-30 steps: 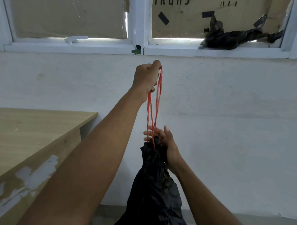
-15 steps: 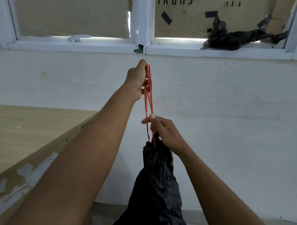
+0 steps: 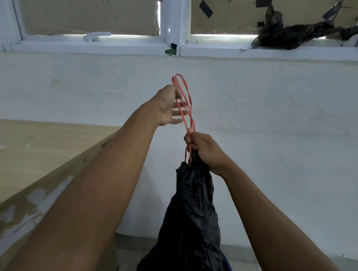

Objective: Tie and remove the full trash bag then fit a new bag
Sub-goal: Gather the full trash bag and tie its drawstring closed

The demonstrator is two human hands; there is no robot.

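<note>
Two hands at gathered black plastic trash bag [image 3: 191, 212], hanging long axis vertical, neck up, below white window frame [image 3: 173, 33]. Right hand [image 3: 204, 150] fisted around neck and red drawstring loops [image 3: 185, 107]. Left hand [image 3: 169, 106] open, fingers spread, loops standing upward beside it.

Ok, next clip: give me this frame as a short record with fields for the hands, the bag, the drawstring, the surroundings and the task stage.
left hand: open, fingers spread, against the red loops, not gripping
right hand: fist closed on the drawstring at the bag's neck
trash bag: black, neck cinched, hanging below the right hand
drawstring: red, loops standing up above the right hand
surroundings: wooden table at left; white wall; crumpled black plastic on the window sill
task stage: neck gathered; no finished knot visible
</note>
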